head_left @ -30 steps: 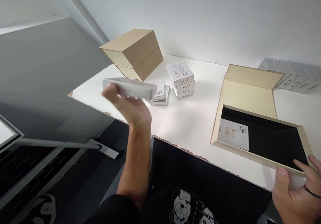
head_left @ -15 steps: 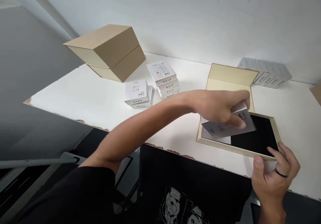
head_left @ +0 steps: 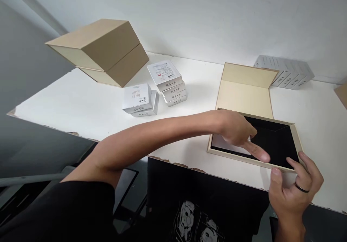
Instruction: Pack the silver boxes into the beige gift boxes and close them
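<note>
Lowered since the earlier frame, the pack [head_left: 230,146] lies in the box's [head_left: 238,158] left end, beneath the open left hand [head_left: 237,128]. The right hand [head_left: 296,189] grips the box's near right corner, presumably to steady it. Stacked packs [head_left: 170,84] stand left of the box.

The open box [head_left: 256,160] I hold looks like stiff board wrapped in cream paper, smooth and matt; its black lining [head_left: 276,139] is matt too. The closed boxes [head_left: 111,50] show tan, matt, paper-like covers. The white cartons [head_left: 164,73] look like smooth printed card with a faint sheen. My table [head_left: 200,111] has a smooth, softly glossy white top, its brown edge chipped and rough. My sleeve [head_left: 62,206] is matt black cloth; my dark ring [head_left: 301,188] looks smooth.
</note>
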Action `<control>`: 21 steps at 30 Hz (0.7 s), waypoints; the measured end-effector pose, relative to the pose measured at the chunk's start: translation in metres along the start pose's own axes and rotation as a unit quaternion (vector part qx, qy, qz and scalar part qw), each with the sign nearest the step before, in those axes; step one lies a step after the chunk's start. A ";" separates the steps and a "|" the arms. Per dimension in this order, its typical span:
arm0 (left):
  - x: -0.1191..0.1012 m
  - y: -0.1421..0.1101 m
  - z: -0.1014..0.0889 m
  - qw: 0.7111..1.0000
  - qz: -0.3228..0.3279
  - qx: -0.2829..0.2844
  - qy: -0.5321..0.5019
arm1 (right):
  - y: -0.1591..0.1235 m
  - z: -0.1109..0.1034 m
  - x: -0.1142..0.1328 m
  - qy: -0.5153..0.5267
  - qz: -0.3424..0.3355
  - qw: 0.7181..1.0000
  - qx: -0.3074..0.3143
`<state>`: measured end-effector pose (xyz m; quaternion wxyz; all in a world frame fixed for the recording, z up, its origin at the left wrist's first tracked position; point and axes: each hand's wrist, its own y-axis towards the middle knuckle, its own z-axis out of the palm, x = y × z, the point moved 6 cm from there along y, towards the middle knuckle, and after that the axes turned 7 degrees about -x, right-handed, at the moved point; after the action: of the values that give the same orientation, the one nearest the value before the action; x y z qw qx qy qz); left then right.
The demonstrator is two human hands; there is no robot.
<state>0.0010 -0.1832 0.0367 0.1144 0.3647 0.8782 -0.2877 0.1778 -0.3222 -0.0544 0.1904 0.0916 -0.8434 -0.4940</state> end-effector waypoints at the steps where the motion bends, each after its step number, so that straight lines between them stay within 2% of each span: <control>1: -0.003 -0.001 0.001 1.000 0.009 0.012 0.007 | 0.000 0.000 0.000 -0.002 0.001 1.000 0.000; 3: -0.009 -0.003 0.005 0.998 0.017 0.022 0.049 | 0.000 0.000 -0.001 -0.004 -0.002 1.000 -0.003; 6: -0.017 -0.001 0.008 0.993 0.016 -0.001 0.114 | 0.000 0.000 -0.001 -0.003 -0.008 1.000 -0.007; 11: -0.023 0.005 0.013 0.993 0.023 -0.038 0.114 | 0.000 0.000 -0.002 0.002 -0.009 1.000 -0.007; 14: -0.023 0.000 0.020 0.989 0.029 -0.062 0.133 | 0.002 0.000 -0.001 0.006 -0.012 1.000 -0.006; 16: -0.020 -0.014 0.021 0.979 0.024 -0.135 0.153 | 0.002 0.000 -0.001 0.005 -0.016 1.000 -0.007; 18: -0.008 -0.041 0.016 0.958 0.001 -0.251 0.143 | 0.002 -0.001 -0.002 0.005 -0.017 1.000 -0.009; 20: 0.019 -0.082 0.008 0.915 -0.053 -0.389 0.092 | 0.001 -0.001 -0.002 0.008 -0.020 1.000 -0.011; 21: 0.038 -0.107 0.003 0.878 -0.101 -0.464 0.062 | 0.001 -0.001 -0.002 0.010 -0.021 1.000 -0.011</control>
<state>-0.1018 -0.2240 0.0643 0.1862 0.1966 0.9482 0.1659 0.1804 -0.3217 -0.0542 0.1896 0.1118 -0.8341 -0.5059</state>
